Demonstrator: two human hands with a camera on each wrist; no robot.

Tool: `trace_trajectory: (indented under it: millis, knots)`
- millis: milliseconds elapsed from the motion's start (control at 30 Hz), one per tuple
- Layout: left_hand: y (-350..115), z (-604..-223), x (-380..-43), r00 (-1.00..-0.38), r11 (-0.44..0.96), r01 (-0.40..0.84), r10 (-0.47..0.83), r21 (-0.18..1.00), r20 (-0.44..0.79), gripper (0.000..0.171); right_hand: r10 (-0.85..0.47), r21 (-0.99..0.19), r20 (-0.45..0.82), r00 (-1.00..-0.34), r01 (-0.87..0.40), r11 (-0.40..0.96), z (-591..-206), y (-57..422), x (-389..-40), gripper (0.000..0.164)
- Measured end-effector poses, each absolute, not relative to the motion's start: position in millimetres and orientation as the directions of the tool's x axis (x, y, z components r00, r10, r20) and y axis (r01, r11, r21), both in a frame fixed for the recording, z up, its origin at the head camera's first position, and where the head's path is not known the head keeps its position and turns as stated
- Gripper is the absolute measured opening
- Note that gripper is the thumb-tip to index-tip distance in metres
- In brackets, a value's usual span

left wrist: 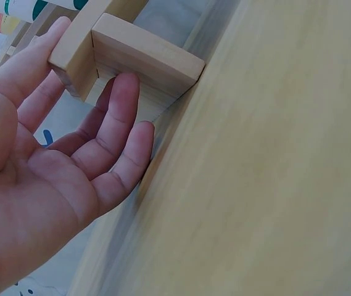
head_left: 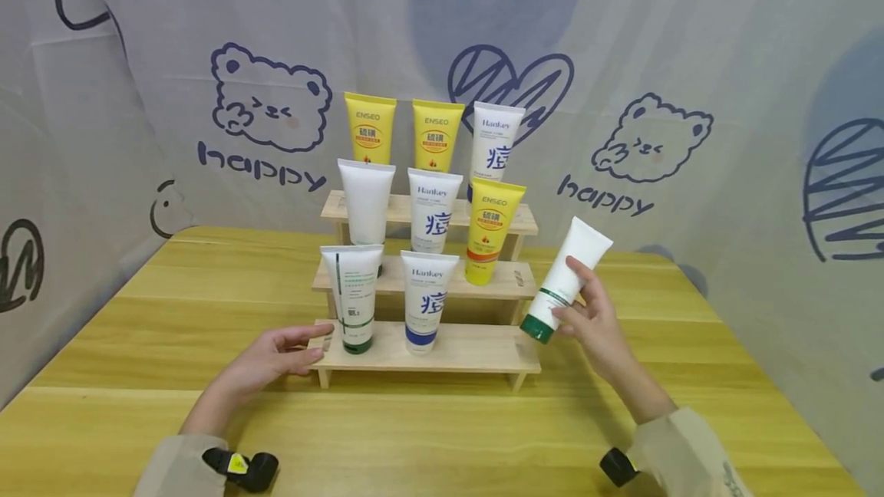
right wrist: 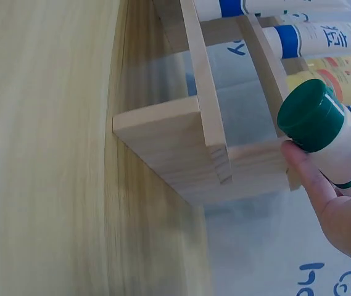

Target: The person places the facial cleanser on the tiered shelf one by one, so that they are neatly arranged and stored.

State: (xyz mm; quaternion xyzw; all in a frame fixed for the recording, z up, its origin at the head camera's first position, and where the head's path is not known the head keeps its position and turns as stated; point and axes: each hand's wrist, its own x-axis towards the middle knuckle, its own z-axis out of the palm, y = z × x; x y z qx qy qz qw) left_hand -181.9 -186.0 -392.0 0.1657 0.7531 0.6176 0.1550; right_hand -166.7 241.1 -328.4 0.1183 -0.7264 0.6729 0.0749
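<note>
My right hand (head_left: 590, 320) grips a white squeeze tube with a green cap (head_left: 566, 274), tilted with its cap down, beside the right end of the wooden display stand (head_left: 476, 355). In the right wrist view the green cap (right wrist: 311, 115) is close to the shelf ends. My left hand (head_left: 276, 355) holds the left end of the stand's lowest shelf, thumb and index finger at the board (left wrist: 92, 43), the other fingers curled near its leg. On that shelf stand a green-capped white tube (head_left: 357, 297) and a blue-capped Hankey tube (head_left: 427, 297).
The middle shelf carries a plain white tube (head_left: 367, 202), a Hankey tube (head_left: 433, 209) and a yellow tube (head_left: 492, 228). On the top shelf are two yellow tubes (head_left: 371, 125) and a Hankey tube (head_left: 493, 140). A printed cloth (head_left: 387, 14) hangs behind the wooden table (head_left: 442, 443).
</note>
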Motion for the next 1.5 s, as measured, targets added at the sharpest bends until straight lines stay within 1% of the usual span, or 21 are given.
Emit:
trace_trajectory:
  millis: [200, 333, 533, 833, 1000, 1067, 1200, 1400, 1500]
  knots:
    - [-185.4, -390.3, -180.3, -0.9, 0.185, 0.044, 0.434, 0.982, -0.042, 0.051, -0.124, -0.925, 0.366, -0.922, -0.375, 0.057, -331.1, 229.9, -166.4, 0.068]
    - [-185.2, -388.4, -179.1, -0.902, 0.191, 0.036, 0.429, 0.981, -0.05, 0.052, -0.136, -0.9, 0.426, -0.895, -0.434, 0.037, -333.5, 220.9, -168.6, 0.067]
    - [-185.4, -387.9, -178.3, -0.903, 0.191, 0.033, 0.426, 0.981, -0.052, 0.052, -0.163, -0.87, 0.479, -0.863, -0.491, 0.041, -335.8, 208.0, -171.6, 0.067]
    - [-183.2, -388.0, -178.7, -0.902, 0.187, 0.028, 0.428, 0.982, -0.055, 0.052, -0.26, -0.802, 0.533, -0.805, -0.579, 0.15, -344.8, 194.4, -173.6, 0.063]
    - [-181.8, -389.2, -179.7, -0.899, 0.194, 0.032, 0.435, 0.981, -0.057, 0.051, -0.304, -0.685, 0.627, -0.717, -0.694, 0.221, -353.4, 191.0, -173.9, 0.057]
    - [-181.3, -389.2, -180.2, -0.897, 0.193, 0.035, 0.439, 0.981, -0.054, 0.051, -0.321, -0.647, 0.655, -0.684, -0.727, 0.23, -356.2, 189.9, -173.5, 0.056]
    - [-180.0, -388.4, -180.8, -0.893, 0.184, 0.041, 0.448, 0.982, -0.046, 0.051, -0.345, -0.622, 0.666, -0.662, -0.747, 0.234, -358.3, 188.0, -171.9, 0.054]
    - [-178.6, -388.7, -181.9, -0.892, 0.182, 0.046, 0.451, 0.982, -0.041, 0.051, -0.412, -0.53, 0.676, -0.611, -0.791, 0.305, -359.7, 188.6, -170.7, 0.051]
    - [-178.0, -389.1, -182.2, -0.891, 0.182, 0.048, 0.451, 0.982, -0.04, 0.051, -0.42, -0.516, 0.676, -0.605, -0.796, 0.317, -360.2, 189.2, -169.6, 0.051]
